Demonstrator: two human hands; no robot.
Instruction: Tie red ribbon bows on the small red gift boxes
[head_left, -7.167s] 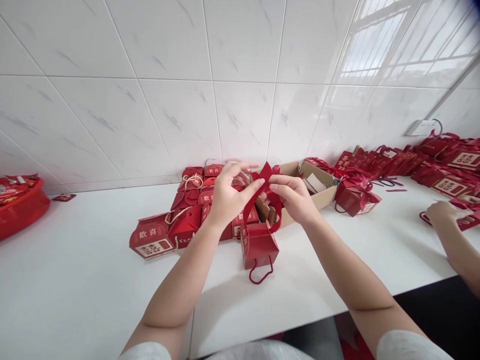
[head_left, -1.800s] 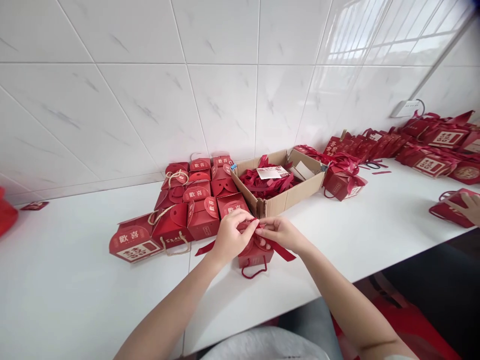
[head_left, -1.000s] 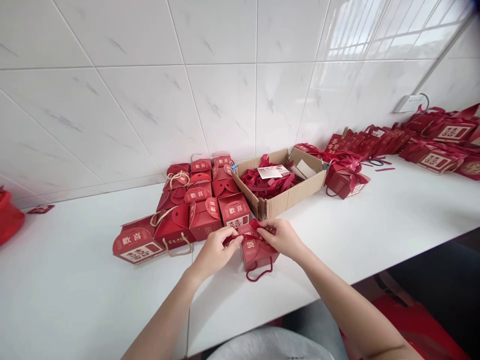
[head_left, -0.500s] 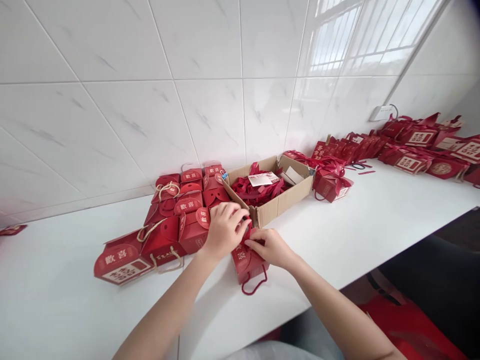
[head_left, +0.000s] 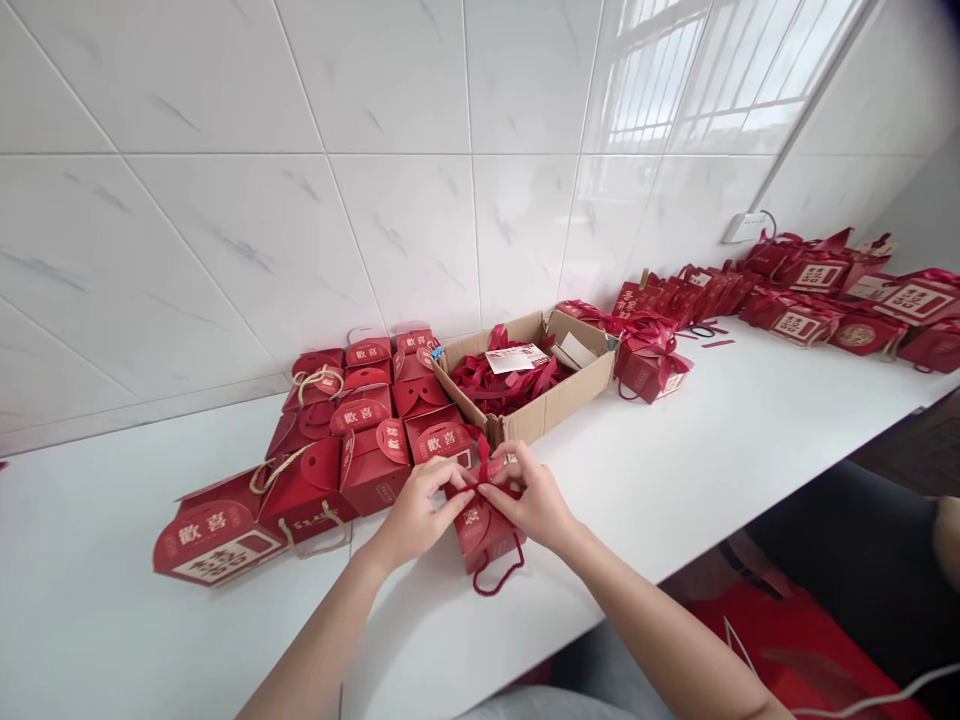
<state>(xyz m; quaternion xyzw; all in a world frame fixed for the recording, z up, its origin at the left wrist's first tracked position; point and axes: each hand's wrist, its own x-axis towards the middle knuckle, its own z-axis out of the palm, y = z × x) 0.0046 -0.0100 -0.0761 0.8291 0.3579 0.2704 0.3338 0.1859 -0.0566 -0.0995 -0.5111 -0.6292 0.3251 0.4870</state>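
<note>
A small red gift box stands on the white table in front of me, its dark red cord handle hanging toward me. Over its top, a red ribbon is pinched between thumb and fingers of both hands. My left hand grips it from the left, my right hand from the right, fingertips nearly meeting at the middle. The fingers cover part of the box top and the ribbon's crossing. Just behind is an open cardboard box filled with red ribbons and a white card.
Several red gift boxes are packed together on the left, some with straw-coloured rope handles. A ribboned box stands right of the carton; more boxes are stacked far right. The tiled wall closes off the table's back.
My left hand has come down from above the box to its left side, and both hands have drawn together on the ribbon. The view has shifted slightly right.
</note>
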